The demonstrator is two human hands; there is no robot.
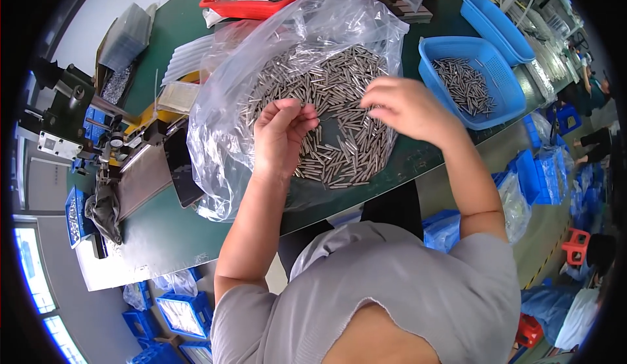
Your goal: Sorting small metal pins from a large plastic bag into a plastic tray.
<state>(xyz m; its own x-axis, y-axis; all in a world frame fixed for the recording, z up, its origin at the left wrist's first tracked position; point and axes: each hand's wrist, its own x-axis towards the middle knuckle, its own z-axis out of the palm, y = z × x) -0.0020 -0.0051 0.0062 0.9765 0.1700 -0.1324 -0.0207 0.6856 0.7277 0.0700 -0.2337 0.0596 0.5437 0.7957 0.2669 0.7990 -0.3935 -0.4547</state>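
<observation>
Grey shirt (398,298) nearest, metal pins (343,89) lie between both hands (281,132) (411,108).

Passage, one: a strip of green tabletop (417,154) right of the pin heap (353,138); my right hand (401,108) and forearm span its upper part. Obstacles: clear plastic bag (219,112), crumpled and raised, heap's left and far sides; blue basket (506,91), walled, heap's right; red basket (261,10), beyond the heap; my left hand (281,132), over the heap.
</observation>
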